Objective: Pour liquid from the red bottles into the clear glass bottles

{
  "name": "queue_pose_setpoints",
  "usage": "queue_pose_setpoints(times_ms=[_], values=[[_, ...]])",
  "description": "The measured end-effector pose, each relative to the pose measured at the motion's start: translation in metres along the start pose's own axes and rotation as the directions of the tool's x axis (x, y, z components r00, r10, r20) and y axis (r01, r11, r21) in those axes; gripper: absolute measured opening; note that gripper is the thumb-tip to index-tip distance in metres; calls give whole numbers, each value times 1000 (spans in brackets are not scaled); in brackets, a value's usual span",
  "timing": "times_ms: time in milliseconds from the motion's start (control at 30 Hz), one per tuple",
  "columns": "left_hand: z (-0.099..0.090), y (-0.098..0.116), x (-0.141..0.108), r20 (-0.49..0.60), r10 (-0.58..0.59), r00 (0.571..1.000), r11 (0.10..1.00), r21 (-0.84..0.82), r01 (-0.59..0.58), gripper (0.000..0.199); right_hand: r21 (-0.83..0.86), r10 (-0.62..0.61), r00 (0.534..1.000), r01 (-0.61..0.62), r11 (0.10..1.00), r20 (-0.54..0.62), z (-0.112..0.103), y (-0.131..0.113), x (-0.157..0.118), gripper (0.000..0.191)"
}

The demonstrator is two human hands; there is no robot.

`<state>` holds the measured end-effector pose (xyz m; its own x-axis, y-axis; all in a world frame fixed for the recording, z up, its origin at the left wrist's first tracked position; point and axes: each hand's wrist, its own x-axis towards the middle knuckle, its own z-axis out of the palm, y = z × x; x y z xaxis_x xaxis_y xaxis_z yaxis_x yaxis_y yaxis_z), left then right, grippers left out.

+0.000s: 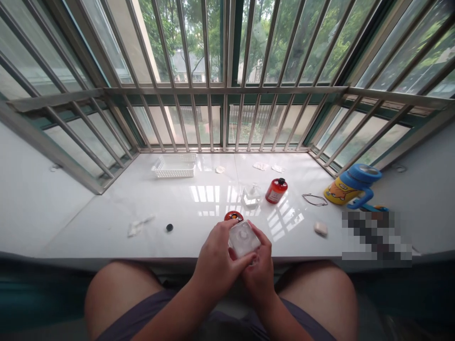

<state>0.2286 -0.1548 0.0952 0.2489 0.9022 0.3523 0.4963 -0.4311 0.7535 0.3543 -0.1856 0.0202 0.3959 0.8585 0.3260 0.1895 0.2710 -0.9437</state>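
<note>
Both of my hands are wrapped round a clear square bottle (244, 238) at the ledge's front edge. Its flat square face, with a round ring in it, is turned toward me. My left hand (214, 248) grips it from the left, the thumb across its near edge. My right hand (262, 270) clasps the right side and the underside. Just behind, an uncapped red bottle (233, 216) is partly hidden by my fingers and the bottle. A black cap (169, 228) lies to the left. Farther back stand a clear pump bottle (251, 195) and a red bottle with a black top (276, 191).
On the white ledge (106, 227) are a white basket (175, 166), a clear pump piece (140, 226), crumpled white pieces (261, 166), a cord loop (314, 200), a beige block (320, 229) and a blue-and-yellow mug (351, 184). Metal bars (227, 90) close off the back and sides.
</note>
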Motion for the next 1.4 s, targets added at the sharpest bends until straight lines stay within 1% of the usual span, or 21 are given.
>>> queue_pose_setpoints(times_ms=[100,167,233,300,367,400,467,533,600,667,767,833,867,933,1000,1067,1100,1167,1233,1300,1400], values=[[-6,-2,-1,115,38,993,994,-103,-26,86,171,97,995,-96,981,-3,-5,-1,3,81],[-13,-10,2,168,70,983,981,-188,-38,85,241,136,991,-133,961,1,-11,-4,8,80],[-18,-24,8,160,82,984,974,-222,-45,80,254,139,990,-137,957,10,-18,-5,13,79],[-22,-41,18,136,57,989,981,-190,-31,78,241,129,992,-127,962,6,-25,-3,18,77],[-22,-59,30,147,14,989,988,-151,9,85,225,142,990,-139,964,2,-33,1,22,75],[-21,-68,36,170,-7,985,989,-143,32,90,225,159,987,-157,962,8,-36,4,24,76],[-17,-84,49,254,-41,966,986,-145,80,102,237,200,979,-201,951,25,-42,9,26,78],[-10,-96,61,364,-62,929,980,-155,126,110,259,227,973,-228,939,36,-46,15,29,79],[0,-104,69,457,-53,888,971,-184,153,111,286,222,975,-221,932,29,-50,21,33,79],[12,-109,74,496,-15,868,949,-267,169,102,304,199,980,-192,933,10,-53,27,37,75],[29,-114,73,460,30,887,871,-448,203,88,309,175,984,-169,936,8,-57,33,41,72],[34,-116,70,440,31,898,826,-516,224,83,304,173,985,-168,938,11,-59,35,42,71],[33,-117,68,444,34,895,819,-526,230,81,302,172,985,-167,938,12,-59,35,41,71],[27,-120,64,476,48,878,830,-508,229,80,302,169,986,-165,939,13,-59,35,40,70],[17,-125,60,512,60,857,855,-470,221,83,305,167,986,-166,938,22,-58,35,38,69],[8,-131,56,530,61,846,867,-448,217,96,307,170,985,-172,936,33,-57,35,37,69],[5,-133,54,523,57,851,871,-443,214,104,307,173,984,-176,935,37,-56,35,36,68],[3,-136,49,471,30,881,882,-428,199,124,306,180,983,-184,934,41,-55,37,35,67],[7,-136,44,384,-5,923,908,-384,165,139,306,188,981,-192,932,42,-54,38,34,67],[13,-135,41,301,-16,953,941,-317,116,142,306,196,980,-200,931,44,-53,38,33,67],[13,-139,40,233,-12,972,980,-189,58,131,300,198,979,-203,932,46,-53,38,33,67]])
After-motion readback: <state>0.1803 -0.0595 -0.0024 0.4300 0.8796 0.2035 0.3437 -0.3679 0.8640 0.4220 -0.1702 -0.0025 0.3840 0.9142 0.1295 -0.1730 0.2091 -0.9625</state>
